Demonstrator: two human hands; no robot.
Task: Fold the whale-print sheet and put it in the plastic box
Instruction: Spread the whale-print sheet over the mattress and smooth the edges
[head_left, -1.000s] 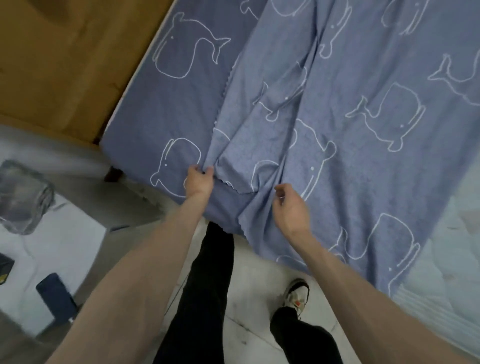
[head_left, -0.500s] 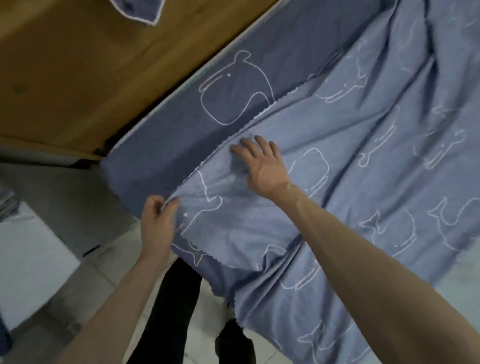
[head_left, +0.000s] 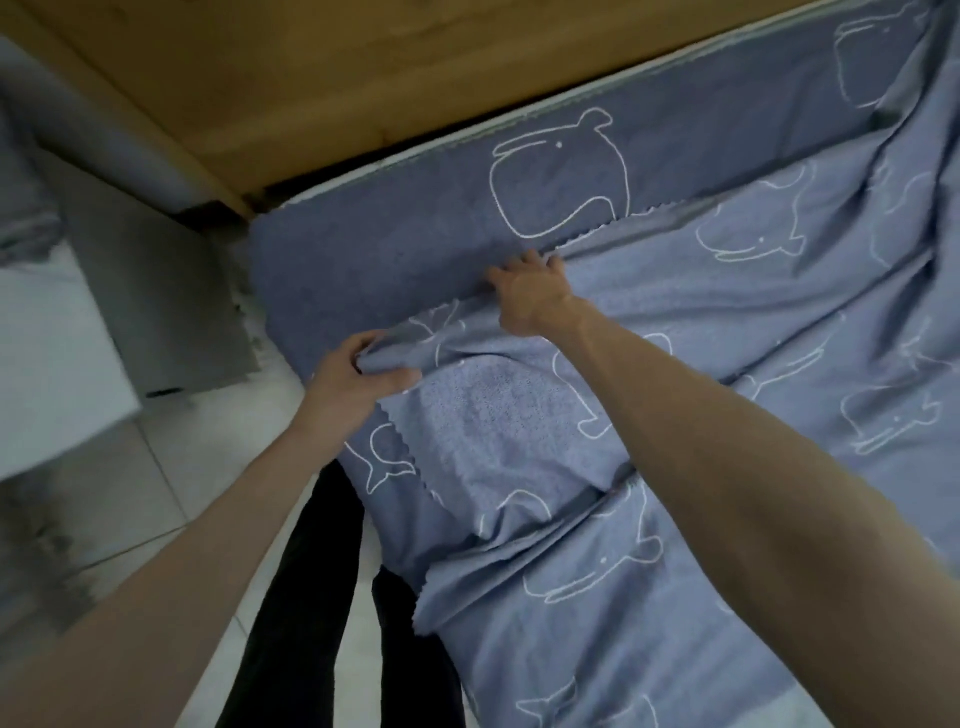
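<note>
The whale-print sheet (head_left: 727, 322), blue-grey with white whale outlines, lies spread and wrinkled over the bed, with a lighter layer folded over a darker one. My left hand (head_left: 358, 371) pinches a bunched corner of the upper layer near the bed's left end. My right hand (head_left: 530, 291) rests on the zigzag-cut edge of that layer further up, fingers curled onto the cloth. The plastic box is not in view.
A wooden headboard or wall panel (head_left: 322, 78) runs along the top. A grey and white piece of furniture (head_left: 78, 332) stands to the left. Pale floor tiles (head_left: 156, 499) and my dark trouser legs (head_left: 311, 597) show below the bed edge.
My right hand has moved up and curled its fingers onto the sheet's cut edge. My left hand still holds the corner, now bunched tighter. The view has shifted right and upward.
</note>
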